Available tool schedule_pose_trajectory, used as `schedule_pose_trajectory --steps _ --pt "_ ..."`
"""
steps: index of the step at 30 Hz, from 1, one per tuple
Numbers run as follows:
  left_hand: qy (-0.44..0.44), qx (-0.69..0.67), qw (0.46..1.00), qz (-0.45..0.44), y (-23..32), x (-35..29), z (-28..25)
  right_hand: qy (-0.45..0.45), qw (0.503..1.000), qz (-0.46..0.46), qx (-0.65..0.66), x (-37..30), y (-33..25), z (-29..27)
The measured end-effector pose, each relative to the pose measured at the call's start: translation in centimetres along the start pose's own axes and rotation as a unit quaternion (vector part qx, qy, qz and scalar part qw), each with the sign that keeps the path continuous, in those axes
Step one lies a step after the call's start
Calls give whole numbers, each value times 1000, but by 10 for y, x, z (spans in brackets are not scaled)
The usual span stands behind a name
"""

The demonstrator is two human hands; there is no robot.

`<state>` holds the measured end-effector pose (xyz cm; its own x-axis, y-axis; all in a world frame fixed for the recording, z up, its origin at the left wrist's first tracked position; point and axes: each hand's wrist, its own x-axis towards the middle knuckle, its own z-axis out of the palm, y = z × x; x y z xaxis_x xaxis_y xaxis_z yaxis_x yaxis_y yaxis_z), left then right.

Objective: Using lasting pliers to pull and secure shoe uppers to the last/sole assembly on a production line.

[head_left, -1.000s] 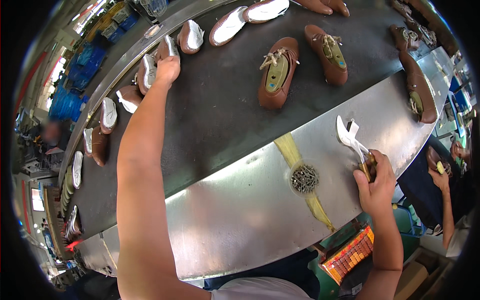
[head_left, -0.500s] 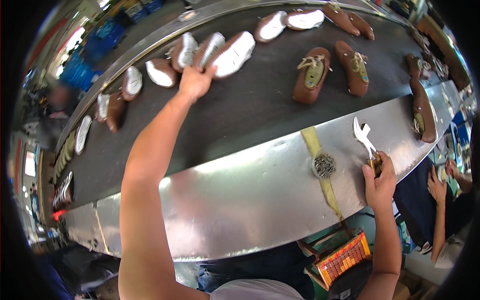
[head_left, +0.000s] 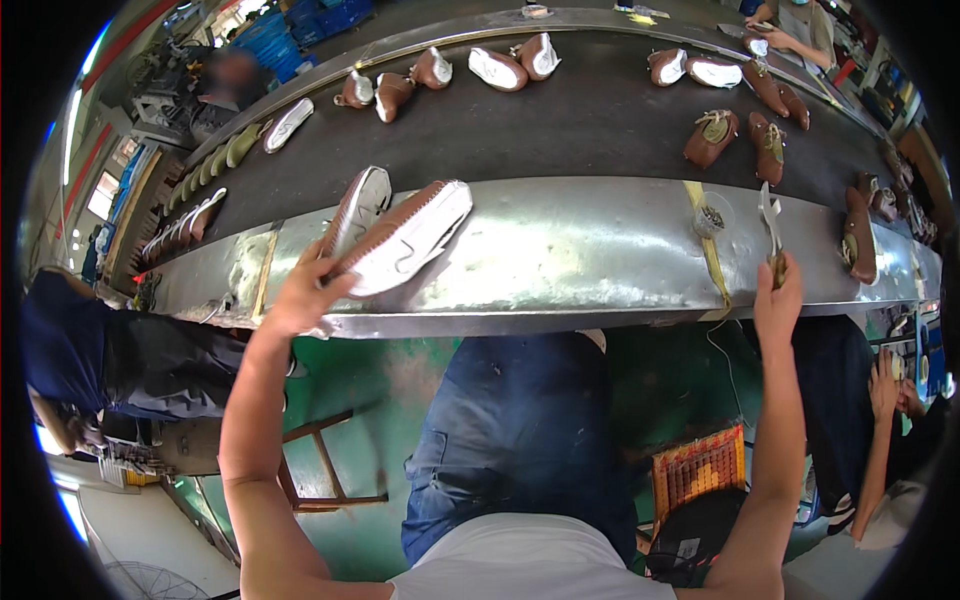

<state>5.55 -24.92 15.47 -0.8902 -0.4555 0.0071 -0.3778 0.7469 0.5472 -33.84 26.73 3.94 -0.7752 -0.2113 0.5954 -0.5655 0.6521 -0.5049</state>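
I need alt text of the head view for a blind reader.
A person's left hand holds two brown shoes with white undersides over a shiny metal ledge; the right hand holds silvery pincers. Behind, more brown shoes dot a dark flat surface.

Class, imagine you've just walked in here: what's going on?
A person's left hand holds two brown-and-white shoes over a metal ledge. The right hand grips a pliers-like tool. Near it, on the ledge, sits a round container of small metal pieces. More shoes lie on the dark surface beyond.
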Motion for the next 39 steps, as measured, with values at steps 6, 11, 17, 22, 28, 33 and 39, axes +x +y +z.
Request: schedule_pose_trajectory --steps 6,11,17,22,28,33,39 --pt "-82 188 979 -22 77 104 48 -242 889 210 328 -123 -128 -14" --pt "-85 206 975 -25 40 171 65 -350 786 193 471 -196 -172 -19" --pt "-67 -280 958 0 113 39 90 -369 764 223 481 -211 -196 -6" --pt "3 -507 860 58 107 -105 238 -435 828 119 334 -214 -223 4" --pt "-199 -515 833 -8 67 -118 267 -530 736 187 377 -237 -185 25" --pt "-283 -600 748 -17 66 -112 263 -583 669 189 420 -228 -164 21" --pt "-355 -594 721 45 67 -101 253 -576 677 186 420 -225 -161 21"
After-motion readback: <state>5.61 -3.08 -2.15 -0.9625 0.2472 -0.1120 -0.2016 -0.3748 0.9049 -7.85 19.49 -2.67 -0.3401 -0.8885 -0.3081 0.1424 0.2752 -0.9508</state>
